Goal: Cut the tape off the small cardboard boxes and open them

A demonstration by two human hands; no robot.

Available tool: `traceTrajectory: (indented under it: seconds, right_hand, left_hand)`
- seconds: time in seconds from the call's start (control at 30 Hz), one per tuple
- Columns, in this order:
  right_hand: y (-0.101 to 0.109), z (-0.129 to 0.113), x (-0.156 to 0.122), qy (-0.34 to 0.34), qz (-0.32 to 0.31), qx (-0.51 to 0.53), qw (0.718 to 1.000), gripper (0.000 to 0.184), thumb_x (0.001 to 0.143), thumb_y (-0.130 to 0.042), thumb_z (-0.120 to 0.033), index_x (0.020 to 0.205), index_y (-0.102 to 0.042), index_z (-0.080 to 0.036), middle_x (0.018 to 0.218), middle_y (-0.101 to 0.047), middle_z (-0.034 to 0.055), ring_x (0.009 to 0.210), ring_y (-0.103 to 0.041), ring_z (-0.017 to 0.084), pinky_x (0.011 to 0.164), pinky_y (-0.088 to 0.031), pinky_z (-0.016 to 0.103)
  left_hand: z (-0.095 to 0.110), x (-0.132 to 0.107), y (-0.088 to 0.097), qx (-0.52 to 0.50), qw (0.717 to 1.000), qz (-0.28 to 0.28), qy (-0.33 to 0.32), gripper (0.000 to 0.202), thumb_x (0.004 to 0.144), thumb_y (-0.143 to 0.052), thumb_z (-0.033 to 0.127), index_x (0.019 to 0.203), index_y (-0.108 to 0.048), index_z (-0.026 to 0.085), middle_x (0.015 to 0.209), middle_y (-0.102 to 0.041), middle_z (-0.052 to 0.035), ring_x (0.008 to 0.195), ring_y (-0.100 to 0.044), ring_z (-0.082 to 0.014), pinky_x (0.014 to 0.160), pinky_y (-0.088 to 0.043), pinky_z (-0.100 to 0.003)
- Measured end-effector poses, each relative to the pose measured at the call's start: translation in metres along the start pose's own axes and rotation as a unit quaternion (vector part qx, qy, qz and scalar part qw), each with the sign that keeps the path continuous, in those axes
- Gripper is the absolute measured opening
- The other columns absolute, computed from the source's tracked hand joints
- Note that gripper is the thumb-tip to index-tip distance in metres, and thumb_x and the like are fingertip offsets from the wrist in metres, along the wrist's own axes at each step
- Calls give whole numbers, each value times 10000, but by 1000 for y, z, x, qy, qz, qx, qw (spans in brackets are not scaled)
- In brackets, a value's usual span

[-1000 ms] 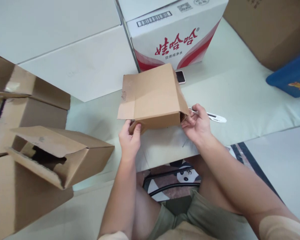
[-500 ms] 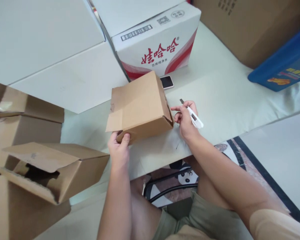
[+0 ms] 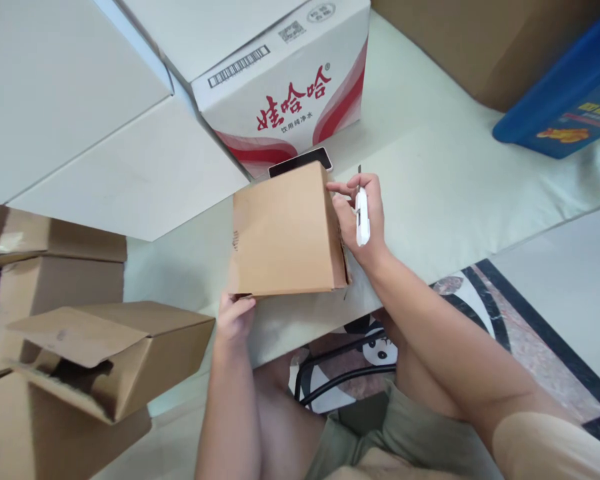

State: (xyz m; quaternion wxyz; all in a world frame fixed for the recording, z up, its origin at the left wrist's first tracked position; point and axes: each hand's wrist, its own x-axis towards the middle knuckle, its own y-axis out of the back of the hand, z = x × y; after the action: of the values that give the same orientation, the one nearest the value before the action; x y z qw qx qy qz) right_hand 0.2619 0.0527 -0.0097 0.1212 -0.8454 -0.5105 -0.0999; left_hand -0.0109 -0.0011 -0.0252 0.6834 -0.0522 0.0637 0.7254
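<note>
A small brown cardboard box (image 3: 285,233) sits on the pale table (image 3: 455,173) in front of me. My left hand (image 3: 234,317) grips its near left bottom corner, thumb on the front edge. My right hand (image 3: 361,217) is closed round a white utility knife (image 3: 362,215), blade pointing away from me, and its fingers touch the box's far right top corner.
A white and red printed carton (image 3: 280,80) stands behind the box, with a black phone (image 3: 300,162) lying at its foot. A blue box (image 3: 565,93) and a large brown carton (image 3: 460,47) are at the far right. Open cardboard boxes (image 3: 105,353) lie at the left.
My right hand picked the knife up off the table and brought it to the box's far right corner. The box has been turned square, and its left flap no longer sticks out.
</note>
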Motion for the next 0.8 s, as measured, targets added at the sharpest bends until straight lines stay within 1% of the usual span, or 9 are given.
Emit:
traceTrajectory:
  seconds: [0.07,0.17,0.27,0.33,0.47,0.53,0.63,0.7,0.8]
  right_hand:
    - [5,10,1,-2,-22,2,1000,346,921,-634,-497,1053,-381,-301,1223,-703,71,1246,-706,207,1030,-555,413]
    - [9,22,4,-19,-51,30,998,354,923,-623,-479,1061,-348,-305,1361,-670,113,1381,-643,217,1058,-552,427]
    - [6,22,2,-16,-76,19,997,357,901,-654,-431,1063,-365,-299,1406,-670,126,1397,-629,216,1127,-516,449]
    - [3,15,-3,-7,-99,-10,995,345,888,-666,-410,1059,-389,-296,1424,-674,129,1383,-637,230,1136,-508,463]
    - [-2,-3,-16,-7,-181,-74,981,271,866,-646,-348,1038,-442,-298,1430,-702,116,1288,-699,263,1047,-548,451]
    - [-3,-5,-18,-3,-183,-75,980,240,865,-641,-351,1017,-464,-298,1346,-747,86,1212,-735,255,1004,-558,426]
    - [-5,4,-14,-31,-90,-6,995,221,907,-607,-450,972,-470,-289,1002,-785,18,1012,-776,212,920,-568,384]
    - [-7,13,-8,-88,-36,55,994,290,938,-558,-561,966,-468,-286,734,-683,-50,757,-730,158,779,-560,326]
    - [-13,18,-3,-139,-33,128,982,423,931,-527,-703,1036,-475,-297,579,-516,-110,537,-565,110,580,-463,254]
  left_hand:
    - [3,-1,9,-50,996,-40,55,470,470,-875,412,894,-782,232,772,-752,-103,785,-758,-349,788,-636,-538]
    - [12,-1,15,-101,989,-72,83,659,523,-835,645,1050,-782,254,881,-769,-135,722,-738,-325,671,-639,-511]
    - [19,6,10,-106,990,-59,68,769,588,-766,807,1135,-743,267,1007,-770,-147,779,-746,-308,622,-635,-449]
    - [22,14,4,-91,993,-26,69,746,606,-829,751,1157,-720,260,1074,-771,-141,874,-764,-312,705,-655,-450]
    - [25,29,3,-77,987,11,141,625,546,-989,506,1044,-726,236,975,-789,-93,844,-776,-274,769,-661,-415]
    - [25,33,9,-71,989,11,127,574,553,-998,475,995,-727,229,943,-792,-82,801,-768,-247,740,-650,-381]
    - [24,34,17,-43,995,23,82,508,558,-985,495,867,-694,216,821,-761,-51,694,-725,-205,671,-615,-337]
    - [23,31,18,-28,996,53,66,497,569,-962,526,792,-650,210,739,-717,-18,627,-675,-169,620,-577,-303]
    - [22,25,11,-14,988,143,63,484,634,-897,595,768,-629,215,703,-691,0,616,-650,-160,583,-536,-282]
